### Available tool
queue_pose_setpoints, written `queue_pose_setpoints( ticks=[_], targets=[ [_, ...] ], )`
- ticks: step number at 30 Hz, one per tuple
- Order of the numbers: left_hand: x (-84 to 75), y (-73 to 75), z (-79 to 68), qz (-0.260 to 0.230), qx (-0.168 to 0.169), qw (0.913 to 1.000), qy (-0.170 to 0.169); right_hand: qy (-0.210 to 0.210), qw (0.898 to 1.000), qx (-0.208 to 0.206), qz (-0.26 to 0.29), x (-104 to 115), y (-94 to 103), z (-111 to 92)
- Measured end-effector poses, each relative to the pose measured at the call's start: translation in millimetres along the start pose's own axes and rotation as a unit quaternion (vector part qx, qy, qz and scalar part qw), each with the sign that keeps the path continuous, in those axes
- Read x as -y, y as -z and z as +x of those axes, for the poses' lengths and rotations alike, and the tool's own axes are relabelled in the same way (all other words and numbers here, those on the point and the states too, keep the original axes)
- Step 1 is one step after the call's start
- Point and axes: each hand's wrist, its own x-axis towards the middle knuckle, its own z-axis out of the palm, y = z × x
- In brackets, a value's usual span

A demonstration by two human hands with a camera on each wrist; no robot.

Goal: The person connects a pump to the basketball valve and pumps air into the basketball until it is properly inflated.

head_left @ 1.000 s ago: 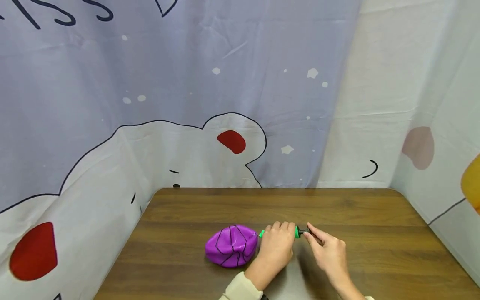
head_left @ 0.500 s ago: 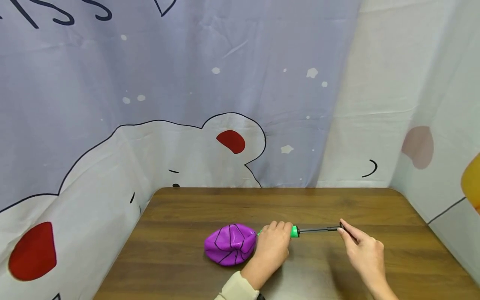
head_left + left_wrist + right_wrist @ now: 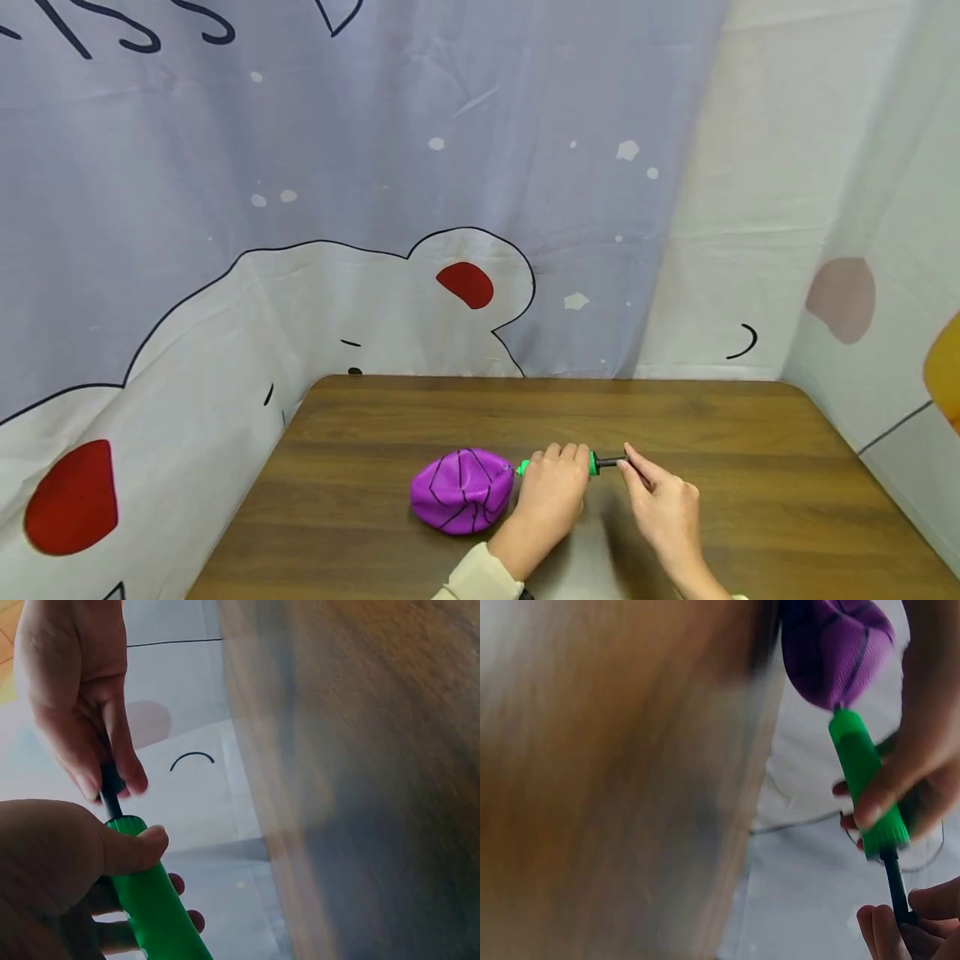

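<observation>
A purple ball point(image 3: 459, 492) with black lines, dented and partly deflated, lies on the wooden table. The nozzle end of a green hand pump point(image 3: 859, 761) meets the ball in the right wrist view. My left hand point(image 3: 551, 492) grips the pump's green barrel, with the thumb along it in the left wrist view. At the barrel's other end, my right hand point(image 3: 663, 504) pinches the black handle point(image 3: 112, 780) between thumb and fingers. Only a short length of the dark rod shows between handle and barrel.
The brown wooden table point(image 3: 360, 425) runs back to a printed curtain point(image 3: 375, 167) hanging behind it. More of that white cloth hangs close along the table's left and right sides.
My right hand first drew the pump handle out to the right, baring the long rod, then pushed it back toward the barrel. The left hand and ball stay nearly in place.
</observation>
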Motion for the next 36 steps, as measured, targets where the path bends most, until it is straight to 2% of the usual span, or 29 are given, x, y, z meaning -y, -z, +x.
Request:
queue_pose_setpoints(
  ticks=[5,8,11,17,22,25,28,36],
  targets=[
    [0.8,-1.1,-2.0,-0.004,0.021,0.9997,-0.013,0.001,1.0,0.023,0.017,1.3,-8.6,-7.8],
    [3.0,-1.7,-3.0,-0.012,0.034,0.9993,-0.012,0.024,1.0,0.0,0.008,-2.9,-7.1,-7.9],
    [5.1,-1.9,-3.0,-0.019,0.033,0.9992,-0.01,0.027,0.999,-0.028,-0.006,-8.9,3.2,-3.2],
    [9.4,1.0,-3.3,-0.021,0.013,0.9997,-0.003,-0.027,0.998,-0.039,-0.031,-21.1,35.4,10.2],
    [11.2,1.3,-4.5,-0.026,0.004,0.9996,-0.005,-0.06,0.997,-0.025,-0.039,-24.0,47.6,13.3],
    [11.9,0.4,-4.7,-0.025,-0.005,0.9997,-0.006,-0.056,0.997,-0.03,-0.041,-21.5,44.9,12.2],
    [11.8,0.4,-4.6,-0.022,-0.008,0.9997,-0.004,-0.034,0.998,-0.044,-0.036,-15.3,36.2,9.9],
    [6.4,4.3,-2.3,-0.02,0.021,0.9996,0.002,0.024,0.998,-0.05,-0.016,6.7,-0.1,-3.0]
  ],
)
